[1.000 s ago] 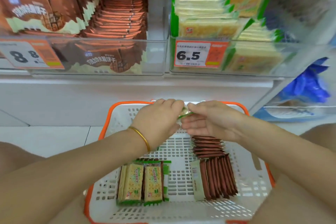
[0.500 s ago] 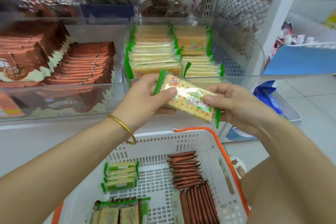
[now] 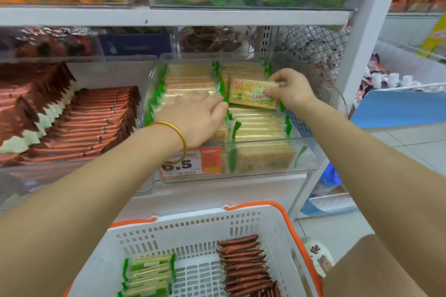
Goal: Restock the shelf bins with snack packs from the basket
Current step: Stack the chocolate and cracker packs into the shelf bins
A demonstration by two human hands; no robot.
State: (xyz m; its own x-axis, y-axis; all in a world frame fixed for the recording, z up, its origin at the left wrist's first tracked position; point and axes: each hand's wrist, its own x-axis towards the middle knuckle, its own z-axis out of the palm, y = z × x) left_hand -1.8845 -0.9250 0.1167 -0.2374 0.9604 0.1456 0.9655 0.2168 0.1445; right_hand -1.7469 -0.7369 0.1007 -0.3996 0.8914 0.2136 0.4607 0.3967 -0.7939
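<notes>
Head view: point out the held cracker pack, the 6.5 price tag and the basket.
cracker pack (image 3: 251, 95), head view, middle of its printed front.
price tag (image 3: 212, 160), head view, its orange right part.
basket (image 3: 193, 229), head view, its white back wall.

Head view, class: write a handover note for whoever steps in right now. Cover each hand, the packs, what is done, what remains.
Right hand pinches one green-and-yellow cracker pack on edge in the clear plastic shelf bin.
Left hand is open, resting on the stacked packs there.
Done: pack brought to the bin.
Left: seat it, then shelve the green packs and brown packs from the white orange-rimmed basket.
</notes>
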